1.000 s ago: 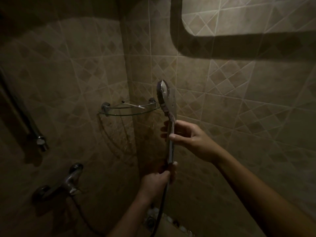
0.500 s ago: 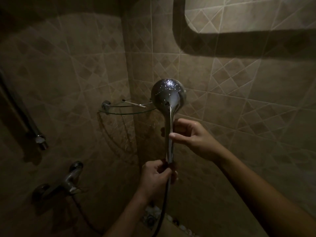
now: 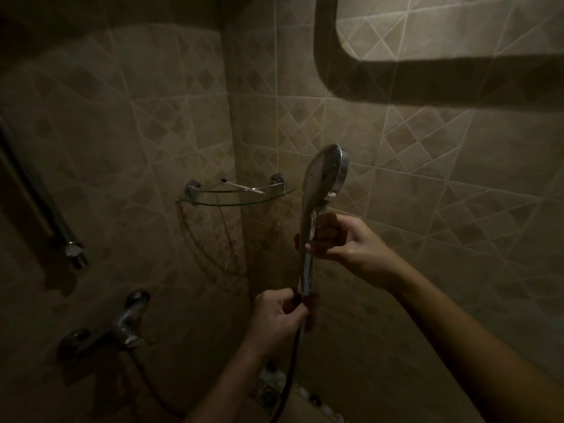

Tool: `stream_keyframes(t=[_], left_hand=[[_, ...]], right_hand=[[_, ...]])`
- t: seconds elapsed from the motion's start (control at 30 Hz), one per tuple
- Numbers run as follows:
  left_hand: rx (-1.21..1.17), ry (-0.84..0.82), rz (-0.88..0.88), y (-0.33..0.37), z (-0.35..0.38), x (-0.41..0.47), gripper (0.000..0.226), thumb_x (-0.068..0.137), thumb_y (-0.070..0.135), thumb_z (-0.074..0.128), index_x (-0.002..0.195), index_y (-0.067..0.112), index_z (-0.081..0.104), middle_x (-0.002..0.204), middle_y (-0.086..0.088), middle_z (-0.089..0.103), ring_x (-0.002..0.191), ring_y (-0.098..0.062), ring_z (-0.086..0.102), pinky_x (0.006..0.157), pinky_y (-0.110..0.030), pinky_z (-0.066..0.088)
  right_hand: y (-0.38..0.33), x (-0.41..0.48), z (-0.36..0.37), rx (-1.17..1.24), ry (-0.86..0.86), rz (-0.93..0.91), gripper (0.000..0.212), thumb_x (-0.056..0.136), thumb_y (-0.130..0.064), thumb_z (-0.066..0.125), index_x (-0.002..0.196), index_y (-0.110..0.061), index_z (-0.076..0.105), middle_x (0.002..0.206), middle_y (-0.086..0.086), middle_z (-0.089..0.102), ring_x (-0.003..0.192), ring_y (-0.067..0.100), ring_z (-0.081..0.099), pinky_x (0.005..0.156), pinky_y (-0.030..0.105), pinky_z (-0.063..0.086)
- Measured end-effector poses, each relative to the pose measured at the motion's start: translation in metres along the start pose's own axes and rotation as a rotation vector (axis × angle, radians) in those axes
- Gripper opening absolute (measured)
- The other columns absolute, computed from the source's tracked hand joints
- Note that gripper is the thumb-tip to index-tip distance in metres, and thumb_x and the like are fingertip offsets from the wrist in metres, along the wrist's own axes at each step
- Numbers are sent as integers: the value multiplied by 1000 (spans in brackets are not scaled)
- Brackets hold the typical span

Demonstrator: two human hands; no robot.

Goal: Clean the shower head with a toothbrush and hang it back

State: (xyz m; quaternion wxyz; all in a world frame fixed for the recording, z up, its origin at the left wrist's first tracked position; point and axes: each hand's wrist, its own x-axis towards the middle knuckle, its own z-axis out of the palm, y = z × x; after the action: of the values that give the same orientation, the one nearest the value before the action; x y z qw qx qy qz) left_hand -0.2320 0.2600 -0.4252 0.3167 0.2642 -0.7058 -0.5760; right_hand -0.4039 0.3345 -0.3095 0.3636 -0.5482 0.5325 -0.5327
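Note:
A chrome shower head (image 3: 323, 175) stands upright in front of the tiled corner, its spray face turned to the right. My right hand (image 3: 345, 239) grips the upper part of its handle just below the head. My left hand (image 3: 280, 315) grips the handle's lower end where the dark hose (image 3: 290, 370) joins it. A white toothbrush (image 3: 244, 187) lies on the glass corner shelf (image 3: 213, 201) to the left of the head, touched by neither hand.
A chrome mixer tap (image 3: 122, 325) sits low on the left wall, with the end of a vertical rail (image 3: 73, 251) above it. A floor drain (image 3: 268, 395) lies below my left forearm. Tiled walls close in on both sides.
The shower head has turned about its handle: its face pointed left, then away from me, and now to the right. Both hands kept hold of the handle.

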Motion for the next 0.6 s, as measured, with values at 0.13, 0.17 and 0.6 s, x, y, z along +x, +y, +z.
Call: stream_keyframes(t=[0.13,0.17,0.6], left_hand=[[58,2,41,4,0,-1,37,79,51,71,85,14,77,74,-12,75,74,-37,72,68,-59,59],[66,-12,51,6,0,-2,36,80,49,71,85,14,77,74,-9,75,74,-33,73,69,-58,59],[-518,-704,-326,23,0,-9,30,73,40,85,89,16,77,85,-3,72,82,-17,71,76,-31,58]], right_hand=[[0,5,1,-185,144,-11,36,76,-15,84,107,-13,65,101,4,73,97,15,72,81,31,60],[-1,6,3,-223,174,-21,39,72,-21,87,104,-13,65,98,4,73,93,16,73,80,34,61],[20,27,37,854,-557,197,32,91,-35,69,71,-15,56,57,-3,59,47,9,59,50,23,50]])
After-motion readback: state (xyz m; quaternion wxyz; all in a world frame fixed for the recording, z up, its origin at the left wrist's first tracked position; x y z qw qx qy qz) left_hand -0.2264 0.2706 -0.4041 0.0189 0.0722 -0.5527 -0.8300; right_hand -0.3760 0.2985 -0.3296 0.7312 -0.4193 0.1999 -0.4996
